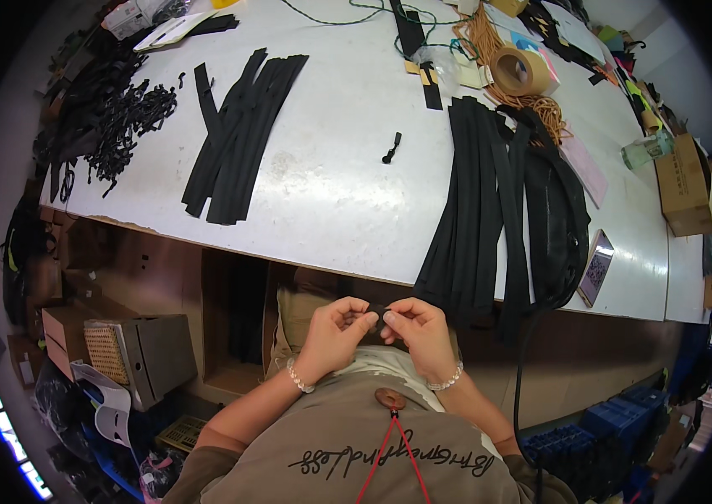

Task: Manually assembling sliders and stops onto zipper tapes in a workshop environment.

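In front of my body, just off the near edge of the table, my left hand and my right hand meet in pinches. Between the fingertips is a small black piece, mostly covered, so its kind does not show. On the white table beyond lies a single small black zipper pull. A fanned stack of long black strips rests to the left. More black strips lie at the right, their near ends hanging over the edge close to my right hand.
A heap of small black pulls covers the table's left end. Right of the strips are a black bag, a phone, a tape roll and tan cord. Cardboard boxes stand on the lower left; a black cable hangs at right.
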The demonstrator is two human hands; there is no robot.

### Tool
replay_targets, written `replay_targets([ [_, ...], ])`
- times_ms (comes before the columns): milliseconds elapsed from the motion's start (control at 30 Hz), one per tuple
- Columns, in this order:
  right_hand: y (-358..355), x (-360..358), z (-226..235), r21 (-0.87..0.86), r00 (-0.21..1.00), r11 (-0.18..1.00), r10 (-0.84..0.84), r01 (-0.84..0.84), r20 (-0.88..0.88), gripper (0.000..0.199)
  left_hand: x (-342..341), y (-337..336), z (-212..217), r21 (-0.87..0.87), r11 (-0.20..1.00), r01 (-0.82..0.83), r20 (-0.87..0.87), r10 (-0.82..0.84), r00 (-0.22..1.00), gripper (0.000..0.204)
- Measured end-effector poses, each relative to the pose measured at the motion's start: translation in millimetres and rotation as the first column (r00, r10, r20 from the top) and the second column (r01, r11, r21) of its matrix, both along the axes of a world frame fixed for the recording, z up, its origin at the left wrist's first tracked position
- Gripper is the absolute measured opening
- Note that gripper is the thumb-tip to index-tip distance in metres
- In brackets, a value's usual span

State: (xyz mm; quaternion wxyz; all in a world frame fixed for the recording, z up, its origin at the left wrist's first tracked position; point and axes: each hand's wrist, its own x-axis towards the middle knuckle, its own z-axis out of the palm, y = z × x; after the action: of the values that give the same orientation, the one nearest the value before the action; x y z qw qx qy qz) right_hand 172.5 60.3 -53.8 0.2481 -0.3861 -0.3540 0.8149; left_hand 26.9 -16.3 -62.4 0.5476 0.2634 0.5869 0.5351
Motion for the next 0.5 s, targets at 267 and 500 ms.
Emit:
replay_targets([
  [267,1.3,-6.0,-35.6,-0.208,0.988,0.967,-0.153,0.148,-0.008,0.010,2.0,18.7,-33.2,-0.065,0.997,-0.041,0.154,0.050,0.987,0.009],
  [500,0.5,-15.7,-40.2,-0.191,0.952,0.935,-0.307,0.300,-0.007,0.008,3.8,28.8,-37.6,-0.072,0.993,-0.090,0.221,0.104,0.970,0.008],
])
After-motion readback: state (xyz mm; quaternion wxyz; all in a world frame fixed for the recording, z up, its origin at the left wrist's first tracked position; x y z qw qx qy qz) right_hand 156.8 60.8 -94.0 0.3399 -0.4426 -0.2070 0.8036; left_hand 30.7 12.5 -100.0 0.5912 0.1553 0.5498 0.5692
